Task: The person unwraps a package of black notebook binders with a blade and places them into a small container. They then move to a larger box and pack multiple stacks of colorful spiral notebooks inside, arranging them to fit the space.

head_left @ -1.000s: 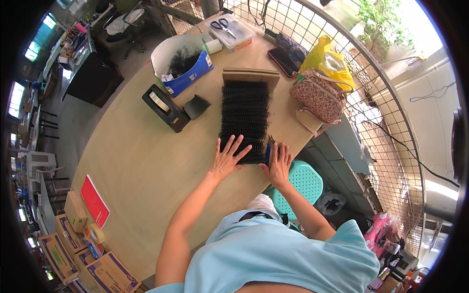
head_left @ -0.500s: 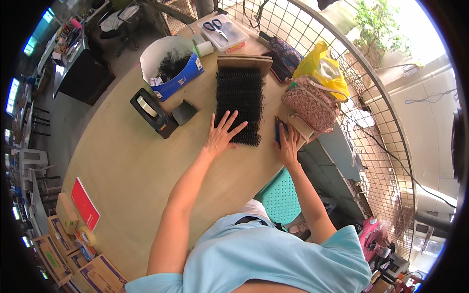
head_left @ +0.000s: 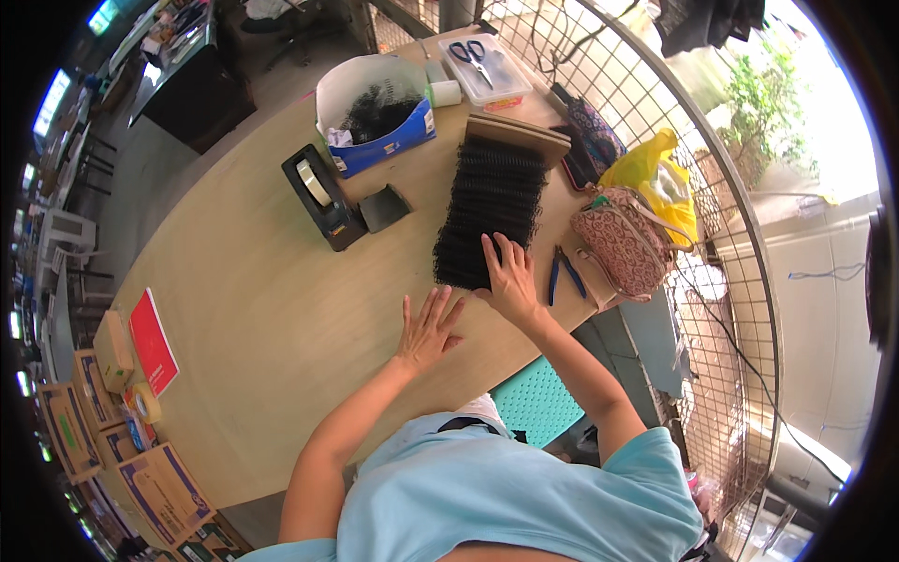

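A stack of black binding coils lies in rows on the wooden table, against a brown cardboard piece at its far end. My right hand rests its stretched fingers on the near right part of the coils, thumb apart at the near edge. Just short of the stack's near left corner, my left hand is low over the tabletop, fingers spread and nothing in them. Blue-handled pliers lie to the right of my right hand, beside a patterned pink handbag.
Left of the coils stand a black tape dispenser and a blue-white box holding loose black coils. Scissors lie on a clear plastic container at the back. A yellow bag sits by the wire mesh. Cardboard boxes stand lower left.
My right hand has let go of the pliers and moved left onto the coils. My left hand has come off the coils toward me. The whole view has shifted.
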`<state>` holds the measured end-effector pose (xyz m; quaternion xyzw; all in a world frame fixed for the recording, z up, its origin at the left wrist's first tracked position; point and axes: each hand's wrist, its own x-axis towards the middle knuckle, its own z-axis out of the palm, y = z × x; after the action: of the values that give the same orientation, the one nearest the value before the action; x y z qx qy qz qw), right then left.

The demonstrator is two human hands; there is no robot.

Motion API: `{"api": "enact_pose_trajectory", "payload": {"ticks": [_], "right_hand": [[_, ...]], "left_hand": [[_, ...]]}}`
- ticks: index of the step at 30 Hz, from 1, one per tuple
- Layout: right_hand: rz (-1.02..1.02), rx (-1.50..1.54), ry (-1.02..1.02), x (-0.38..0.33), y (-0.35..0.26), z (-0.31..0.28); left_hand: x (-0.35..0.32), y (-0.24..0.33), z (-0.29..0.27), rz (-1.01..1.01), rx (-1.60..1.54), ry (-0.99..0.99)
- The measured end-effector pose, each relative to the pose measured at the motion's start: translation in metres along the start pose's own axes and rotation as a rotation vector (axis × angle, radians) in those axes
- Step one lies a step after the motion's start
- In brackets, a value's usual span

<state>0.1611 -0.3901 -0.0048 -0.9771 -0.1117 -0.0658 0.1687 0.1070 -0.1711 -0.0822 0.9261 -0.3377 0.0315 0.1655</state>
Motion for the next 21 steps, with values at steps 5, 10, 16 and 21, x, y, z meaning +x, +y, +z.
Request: {"api": "enact_pose_trajectory", "payload": {"ticks": [5, 10, 16, 21], "right_hand": [[0.022, -0.006, 0.095, -0.004, 0.008, 0.029], [0.008, 0.095, 0.044, -0.001, 0.018, 0.034], [-0.032, 0.042, 0.161, 0.030, 0.014, -0.004], [-0.059, 0.185, 0.126, 0.001, 0.007, -0.014]], "left_hand": [[0.005, 0.008, -0.008, -0.061, -0.067, -0.035], [0.021, 0.008, -0.012, -0.009, -0.077, 0.054], [0.039, 0.002, -0.003, -0.049, -0.032, 0.199], [0.051, -0.011, -0.009, -0.028, -0.005, 0.174]]}}
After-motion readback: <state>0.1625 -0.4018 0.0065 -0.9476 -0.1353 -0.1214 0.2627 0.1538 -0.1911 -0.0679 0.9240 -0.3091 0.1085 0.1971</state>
